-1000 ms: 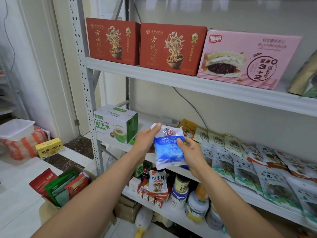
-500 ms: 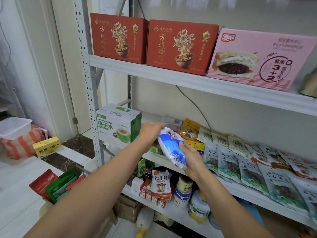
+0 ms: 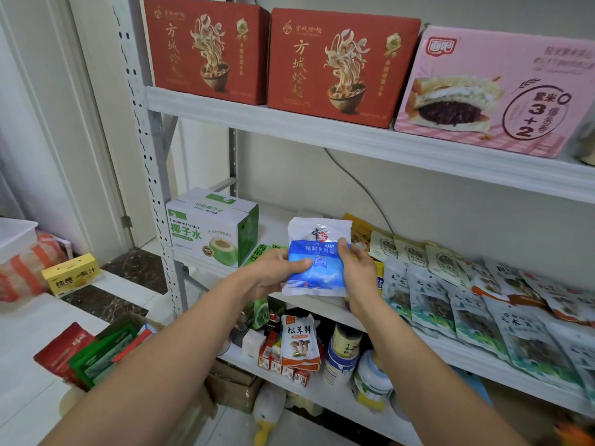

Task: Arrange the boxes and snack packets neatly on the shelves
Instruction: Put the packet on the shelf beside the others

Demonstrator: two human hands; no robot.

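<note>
Our left hand (image 3: 273, 276) grips the left edge of the salt packet (image 3: 317, 268), thumb across its front; our right hand (image 3: 359, 272) pinches the right edge. We hold it upright between both hands, label facing us, just in front of the middle shelf (image 3: 278, 217) and not yet resting on it. We judge the step to be placing this packet. The gap between the green box (image 3: 209, 233) and the packet row (image 3: 467, 304) looks the likely spot, so next we would carry it forward, set it down there and square it with its neighbours
</note>
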